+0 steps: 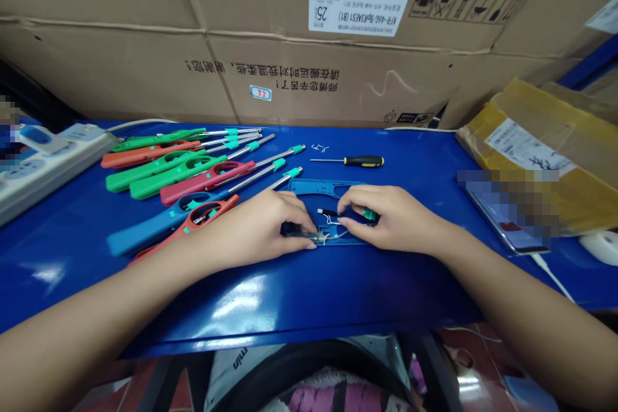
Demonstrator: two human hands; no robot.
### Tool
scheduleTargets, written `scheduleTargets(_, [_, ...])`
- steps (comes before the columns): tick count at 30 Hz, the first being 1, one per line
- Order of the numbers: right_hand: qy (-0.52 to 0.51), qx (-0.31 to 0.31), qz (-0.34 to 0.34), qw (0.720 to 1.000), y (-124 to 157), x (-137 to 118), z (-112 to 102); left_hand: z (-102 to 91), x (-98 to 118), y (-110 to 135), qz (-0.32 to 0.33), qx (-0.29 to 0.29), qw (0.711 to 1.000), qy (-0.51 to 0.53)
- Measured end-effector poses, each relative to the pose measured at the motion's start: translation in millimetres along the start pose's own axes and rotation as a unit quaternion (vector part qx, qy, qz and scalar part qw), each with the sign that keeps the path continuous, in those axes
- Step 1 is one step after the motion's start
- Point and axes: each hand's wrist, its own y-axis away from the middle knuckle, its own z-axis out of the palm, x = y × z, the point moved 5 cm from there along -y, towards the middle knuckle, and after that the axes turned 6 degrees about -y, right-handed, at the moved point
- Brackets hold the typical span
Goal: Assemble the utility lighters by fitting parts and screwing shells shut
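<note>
Head view: left hand [261, 226], right hand [393, 220] hold shell [322, 188] near table edge [299, 329]

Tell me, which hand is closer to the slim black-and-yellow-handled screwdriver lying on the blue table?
Right. The right hand rests just below the screwdriver in the picture, under its handle; the left hand sits farther off, below and left of its metal tip.

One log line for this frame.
left hand: gripping blue lighter shell | right hand: pinching green part | lighters: piled left | screwdriver: beyond shell
</note>
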Motion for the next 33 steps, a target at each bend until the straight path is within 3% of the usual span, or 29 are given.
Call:
scheduleTargets(6, [0.053,0.029,0.059,0.996,-1,15,-7,-0.5,-1,0,0.015,0.022,1.0,-0.005])
scheduleTargets(12, [0.02,0.071,0.056,0.996,-1,23,-15,0.3,-2,1,0.026,0.013,0.999,-0.03])
scheduleTargets(27, [-0.029,-0.003,-0.042,0.999,0,-3,-1,8.5,4,2,0.043,-0.02,0.992,-0.117])
scheduleTargets(33, [-0.01,0.005,-0.012,1.0,-2,4,0,11.8,6,3,0.044,-0.021,0.988,-0.147])
